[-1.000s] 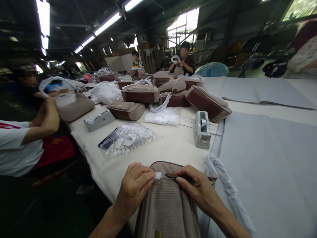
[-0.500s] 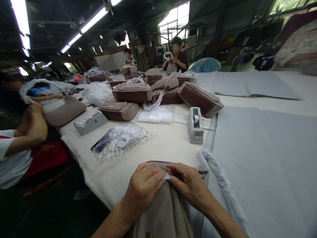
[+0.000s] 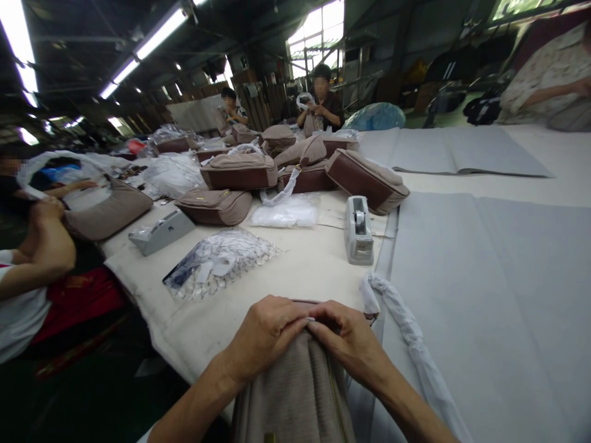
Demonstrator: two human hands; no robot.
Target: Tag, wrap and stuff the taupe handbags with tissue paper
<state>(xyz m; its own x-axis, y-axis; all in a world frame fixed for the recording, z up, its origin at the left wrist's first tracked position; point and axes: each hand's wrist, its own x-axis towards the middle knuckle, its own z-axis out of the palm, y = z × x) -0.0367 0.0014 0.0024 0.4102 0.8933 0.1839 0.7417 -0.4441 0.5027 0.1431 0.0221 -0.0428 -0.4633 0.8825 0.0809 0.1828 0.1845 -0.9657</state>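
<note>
A taupe ribbed handbag (image 3: pixel 290 387) with a brass zipper stands in front of me at the table's near edge. At its top end, my left hand (image 3: pixel 270 329) and my right hand (image 3: pixel 346 335) meet with fingertips pinched together. Between them shows a sliver of a small white tag (image 3: pixel 311 319), mostly hidden by the fingers. Both hands are closed and touch the bag's top. The bag's strap (image 3: pixel 410 332), wrapped in white tissue, trails to the right over grey sheets.
Beyond my hands lie a bag of tags with strings (image 3: pixel 221 258), a grey tape dispenser (image 3: pixel 359 237) and another dispenser (image 3: pixel 161 232). Several finished handbags (image 3: pixel 240 171) are heaped further back. Grey sheets (image 3: pixel 489 295) cover the right side. Co-workers sit left, behind and right.
My left hand's fingers have curled further in, so the white tag is now mostly covered. The camera view has shifted slightly. My right hand stays pinched at the same spot.
</note>
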